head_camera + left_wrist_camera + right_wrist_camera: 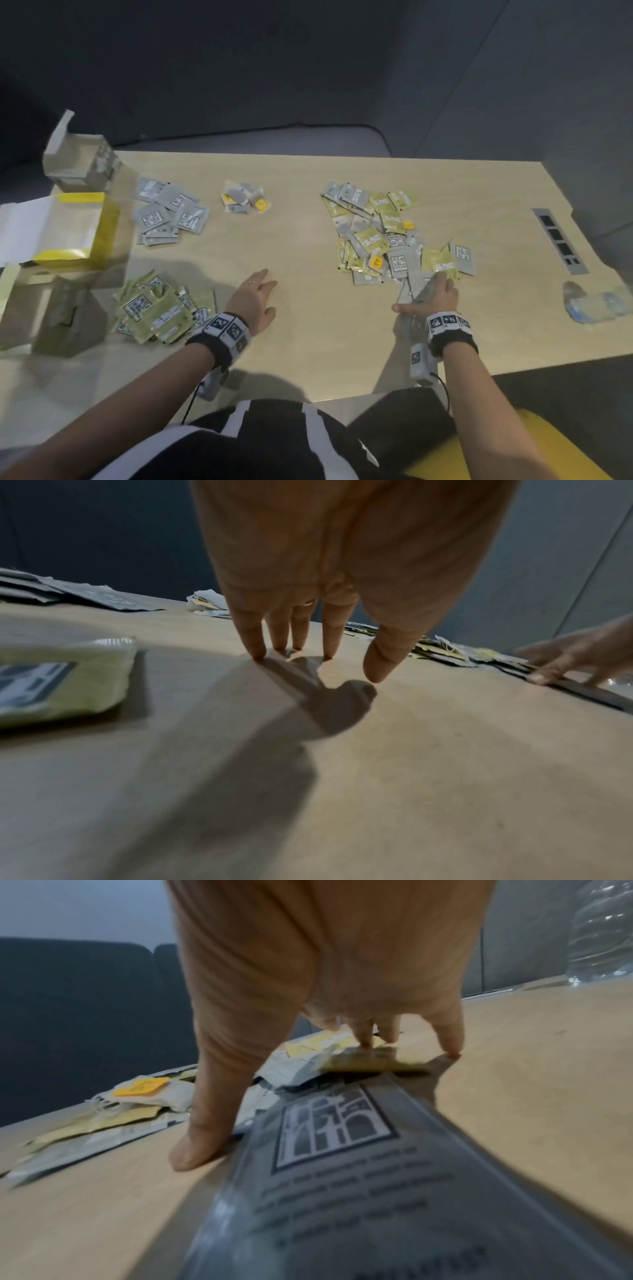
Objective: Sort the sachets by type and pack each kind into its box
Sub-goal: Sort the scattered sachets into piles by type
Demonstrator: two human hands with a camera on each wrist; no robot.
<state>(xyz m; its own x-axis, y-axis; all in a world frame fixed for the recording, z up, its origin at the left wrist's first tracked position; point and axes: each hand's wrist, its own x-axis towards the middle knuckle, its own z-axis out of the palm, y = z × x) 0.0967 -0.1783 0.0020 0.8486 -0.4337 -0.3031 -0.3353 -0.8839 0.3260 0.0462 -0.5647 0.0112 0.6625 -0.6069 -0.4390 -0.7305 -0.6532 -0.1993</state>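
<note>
My left hand (263,294) rests open on bare table, its fingertips (260,653) touching the wood beside the green sachet pile (157,308). My right hand (421,294) lies flat on the near edge of the mixed sachet pile (387,233). Its straight fingers (366,1039) press a green sachet (369,1061), the thumb (195,1148) touches the table, and a grey sachet (342,1150) lies under the palm. Sorted grey sachets (169,212) and a few yellow-tagged tea bags (245,198) lie further back. Three open boxes stand at the left: grey (80,164), yellow (68,229), brown-green (44,308).
A clear plastic bottle (596,305) lies on its side at the right edge. A grey cable slot (558,240) is set into the table top at the far right. Bare wood (308,240) stretches between the sorted piles and the mixed pile.
</note>
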